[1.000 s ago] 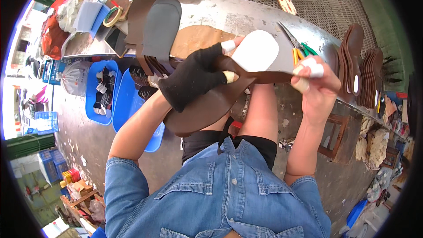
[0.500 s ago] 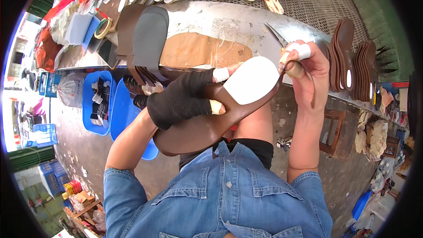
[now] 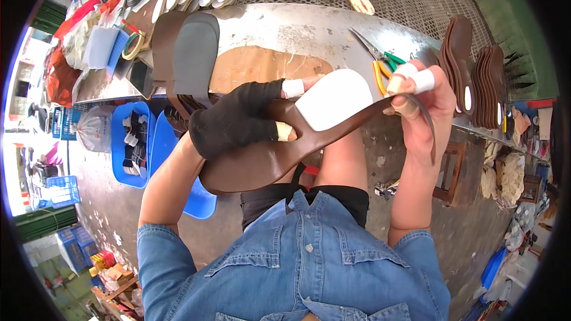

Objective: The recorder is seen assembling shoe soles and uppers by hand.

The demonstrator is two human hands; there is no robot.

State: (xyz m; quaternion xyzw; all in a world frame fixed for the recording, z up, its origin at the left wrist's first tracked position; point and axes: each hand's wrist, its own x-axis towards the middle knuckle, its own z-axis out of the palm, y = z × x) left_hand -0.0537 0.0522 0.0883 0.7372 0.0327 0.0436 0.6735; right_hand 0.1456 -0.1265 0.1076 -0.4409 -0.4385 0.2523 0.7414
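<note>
A brown shoe insole (image 3: 256,169) with a white heel pad (image 3: 336,100) is held tilted above my lap, its heel end up and to the right. Wearing a black fingerless glove, my left hand (image 3: 238,120) grips its middle, thumb on the near face and taped fingers along the far edge. My right hand (image 3: 419,107), with tape on several fingers, pinches a narrow brown strip (image 3: 429,128) at the heel's edge. This strip curves down across the palm. Whether it is still joined to the insole is hidden by the fingertips.
Scissors-like tools (image 3: 380,68) with orange and green handles lie on the metal bench (image 3: 285,24) beyond my right hand. Stacked brown insoles (image 3: 488,83) stand at the right. A grey insole (image 3: 196,53) and tan sheet (image 3: 267,65) lie left of centre, above blue bins (image 3: 122,160).
The insole has shifted slightly left and up with my left hand. My right hand has moved a little right and down, and more of the strip hangs clear of the heel's edge.
</note>
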